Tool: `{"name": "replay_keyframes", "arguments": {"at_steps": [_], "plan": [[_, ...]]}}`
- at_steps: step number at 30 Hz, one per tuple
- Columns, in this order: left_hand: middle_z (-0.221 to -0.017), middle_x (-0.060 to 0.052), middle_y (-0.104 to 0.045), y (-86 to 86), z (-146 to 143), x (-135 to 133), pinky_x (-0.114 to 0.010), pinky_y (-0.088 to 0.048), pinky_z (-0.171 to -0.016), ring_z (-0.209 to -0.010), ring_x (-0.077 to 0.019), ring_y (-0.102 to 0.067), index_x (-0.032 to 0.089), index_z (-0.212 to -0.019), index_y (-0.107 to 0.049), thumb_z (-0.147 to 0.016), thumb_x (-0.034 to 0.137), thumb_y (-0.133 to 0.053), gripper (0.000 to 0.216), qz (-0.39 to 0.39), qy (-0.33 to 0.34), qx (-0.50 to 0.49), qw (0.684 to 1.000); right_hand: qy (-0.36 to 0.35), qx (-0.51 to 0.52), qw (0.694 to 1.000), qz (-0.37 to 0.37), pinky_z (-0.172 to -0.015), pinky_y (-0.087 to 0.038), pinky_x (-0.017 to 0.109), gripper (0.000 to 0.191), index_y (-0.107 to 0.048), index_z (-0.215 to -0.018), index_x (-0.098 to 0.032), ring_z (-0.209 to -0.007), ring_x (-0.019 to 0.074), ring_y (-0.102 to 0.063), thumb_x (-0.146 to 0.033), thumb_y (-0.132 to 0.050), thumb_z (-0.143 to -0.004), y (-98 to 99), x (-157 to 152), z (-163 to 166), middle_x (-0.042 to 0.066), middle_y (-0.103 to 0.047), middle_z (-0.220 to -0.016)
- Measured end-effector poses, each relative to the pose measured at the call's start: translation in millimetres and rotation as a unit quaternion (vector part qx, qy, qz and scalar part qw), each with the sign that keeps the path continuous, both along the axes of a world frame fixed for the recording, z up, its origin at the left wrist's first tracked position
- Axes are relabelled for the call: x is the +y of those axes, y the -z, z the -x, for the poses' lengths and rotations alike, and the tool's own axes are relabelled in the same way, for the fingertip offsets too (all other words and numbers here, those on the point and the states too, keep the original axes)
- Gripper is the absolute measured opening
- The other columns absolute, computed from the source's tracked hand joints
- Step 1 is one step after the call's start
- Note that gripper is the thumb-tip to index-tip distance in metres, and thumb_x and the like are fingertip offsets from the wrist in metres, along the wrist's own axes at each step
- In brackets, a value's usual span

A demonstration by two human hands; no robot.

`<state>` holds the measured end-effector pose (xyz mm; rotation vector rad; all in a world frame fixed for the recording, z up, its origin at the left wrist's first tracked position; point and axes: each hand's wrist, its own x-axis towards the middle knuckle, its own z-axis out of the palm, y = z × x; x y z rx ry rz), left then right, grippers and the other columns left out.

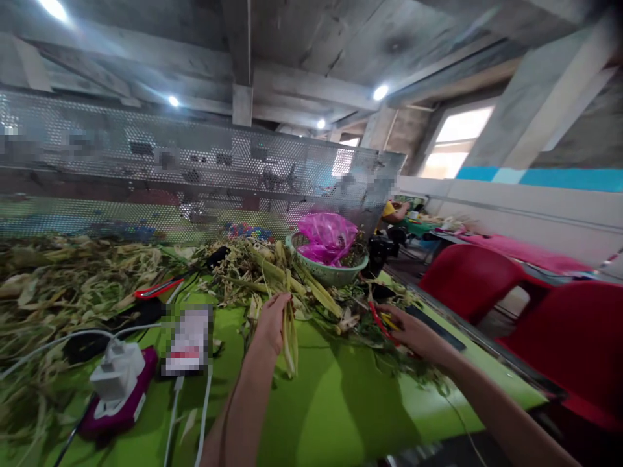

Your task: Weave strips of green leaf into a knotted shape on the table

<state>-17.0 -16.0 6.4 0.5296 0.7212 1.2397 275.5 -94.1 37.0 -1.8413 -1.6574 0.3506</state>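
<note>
My left hand [273, 322] is closed around a few pale yellow-green dried leaf strips [291, 347], whose ends hang down over the green table. To the right, my right hand [407, 329] grips hand shears [380, 322] with red and yellow handles. The blades point left and upward, toward plant scraps, and their exact opening is too blurred to tell. Between and beyond the hands lies a heap of dried stalks and leaves [263, 269]. Behind it stands a pale green basket [333, 275] with a pink plastic bag [328, 237] in it.
Dried leaves [48, 292] cover the table's left side. Nearby are a phone [189, 340] with white cables, a purple power strip [114, 415] with a white plug, and a red-handled tool [158, 288]. A perforated metal screen [195, 175] stands behind. Red chairs [472, 279] are at right.
</note>
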Motion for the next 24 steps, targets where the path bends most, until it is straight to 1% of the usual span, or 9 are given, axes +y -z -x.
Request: {"name": "replay_keyframes", "arguments": {"at_steps": [2,4,7,10,12,14,16,19,24], "plan": [[-0.054,0.004,-0.057,0.4,0,1,-0.020,-0.041,-0.049,-0.046,-0.0076,-0.051,0.015,-0.070,-0.059,-0.058,0.025,-0.075,0.022,0.006,-0.006,-0.011,1.000,-0.007,0.063,0.998,0.023,-0.076,-0.052,0.035,0.058,-0.064,-0.119,-0.020,-0.093,0.0307,-0.065,-0.043,-0.066,-0.065,-10.6,-7,4,0.011,-0.071,-0.105],[-0.056,0.004,-0.057,0.4,0,1,-0.021,-0.041,-0.050,-0.047,-0.0079,-0.052,0.016,-0.071,-0.058,-0.060,0.025,-0.073,0.021,0.010,-0.011,-0.017,1.000,0.008,0.105,0.994,0.036,-0.072,-0.052,0.035,0.059,-0.062,-0.121,-0.022,-0.091,0.0305,-0.065,-0.049,-0.065,-0.069,-20.7,-14,10,0.011,-0.071,-0.106],[-0.064,0.003,-0.061,-0.2,1,2,-0.023,-0.044,-0.054,-0.050,-0.0090,-0.054,0.017,-0.074,-0.058,-0.064,0.025,-0.071,0.018,0.004,-0.010,-0.021,1.000,0.004,0.152,0.988,0.023,-0.064,-0.053,0.033,0.059,-0.061,-0.120,-0.025,-0.077,0.0263,-0.065,-0.053,-0.067,-0.069,-31.6,-21,25,0.008,-0.071,-0.093],[-0.075,-0.001,-0.066,-1.7,2,1,-0.026,-0.048,-0.060,-0.058,-0.0129,-0.062,0.019,-0.077,-0.055,-0.067,0.025,-0.068,0.017,0.000,0.002,-0.034,0.999,-0.017,0.219,0.975,0.025,-0.057,-0.052,0.030,0.064,-0.057,-0.125,-0.027,-0.067,0.0209,-0.062,-0.054,-0.068,-0.069,-35.0,-24,40,0.005,-0.069,-0.085],[-0.080,-0.003,-0.067,-2.6,2,0,-0.029,-0.050,-0.063,-0.067,-0.0164,-0.066,0.020,-0.078,-0.053,-0.069,0.024,-0.066,0.016,-0.006,0.016,-0.052,0.998,-0.039,0.260,0.964,0.042,-0.057,-0.052,0.030,0.066,-0.053,-0.129,-0.027,-0.065,0.0195,-0.061,-0.054,-0.069,-0.070,-33.2,-24,49,0.005,-0.068,-0.086],[-0.082,-0.005,-0.068,-3.0,1,-1,-0.031,-0.052,-0.068,-0.075,-0.0195,-0.068,0.020,-0.078,-0.052,-0.071,0.022,-0.065,0.014,-0.020,0.030,-0.077,0.996,-0.067,0.273,0.958,0.059,-0.064,-0.053,0.031,0.067,-0.052,-0.130,-0.027,-0.072,0.0203,-0.063,-0.052,-0.070,-0.071,-29.7,-24,57,0.006,-0.068,-0.090],[-0.084,-0.007,-0.069,-2.9,1,-1,-0.034,-0.053,-0.074,-0.081,-0.0214,-0.069,0.020,-0.078,-0.053,-0.073,0.022,-0.063,0.011,-0.032,0.041,-0.098,0.994,-0.101,0.257,0.959,0.068,-0.078,-0.053,0.032,0.064,-0.053,-0.130,-0.027,-0.089,0.0229,-0.063,-0.050,-0.069,-0.073,-26.5,-23,64,0.008,-0.067,-0.103],[-0.086,-0.009,-0.070,-2.8,0,-1,-0.036,-0.052,-0.080,-0.085,-0.0213,-0.069,0.019,-0.078,-0.054,-0.076,0.022,-0.062,0.008,-0.029,0.036,-0.102,0.994,-0.148,0.207,0.963,0.086,-0.096,-0.045,0.035,0.063,-0.052,-0.133,-0.028,-0.111,0.0268,-0.057,-0.050,-0.067,-0.076,-24.7,-23,72,0.008,-0.061,-0.122],[-0.084,-0.008,-0.071,-4.9,0,-2,-0.034,-0.052,-0.081,-0.086,-0.0207,-0.069,0.019,-0.079,-0.054,-0.072,0.023,-0.066,0.014,-0.029,0.024,-0.098,0.995,-0.192,0.173,0.951,0.169,-0.103,-0.039,0.041,0.071,-0.038,-0.143,-0.028,-0.115,0.0274,-0.055,-0.052,-0.061,-0.080,-24.2,-27,75,0.009,-0.060,-0.123]]}}
